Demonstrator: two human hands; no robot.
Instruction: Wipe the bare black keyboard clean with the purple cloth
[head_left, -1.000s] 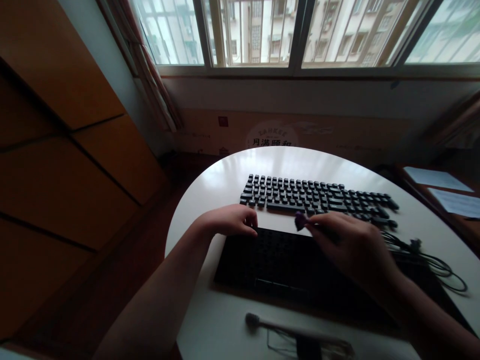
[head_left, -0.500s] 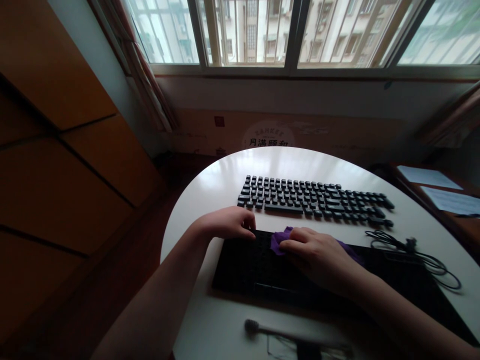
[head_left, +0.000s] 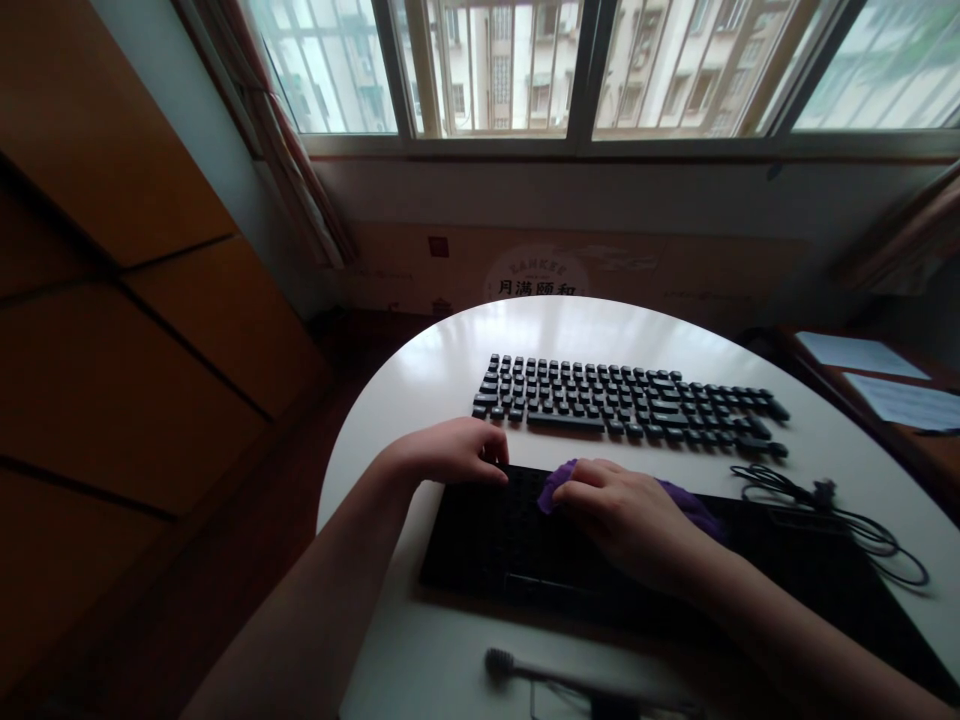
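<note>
A black keyboard base [head_left: 472, 545] with its keycaps off lies across the near part of the white round table. At its far left edge, my left hand [head_left: 459, 450] steadies it, thumb on top and fingers curled at the rim. My right hand [head_left: 622, 510] is closed on a crumpled purple cloth [head_left: 686, 508] and presses it on the upper middle of the base. Part of the cloth is hidden under the palm. Beyond the base, loose black keycaps [head_left: 566, 422] are laid out in keyboard order.
A coiled black cable [head_left: 847, 520] lies at the right of the white table [head_left: 390, 400]. In front of the base is a blurred brush [head_left: 540, 670] with thin wire beside it. Papers [head_left: 904, 400] rest on a brown surface at far right.
My right hand and the cloth have shifted very slightly left on the base. My left hand keeps its place at the edge.
</note>
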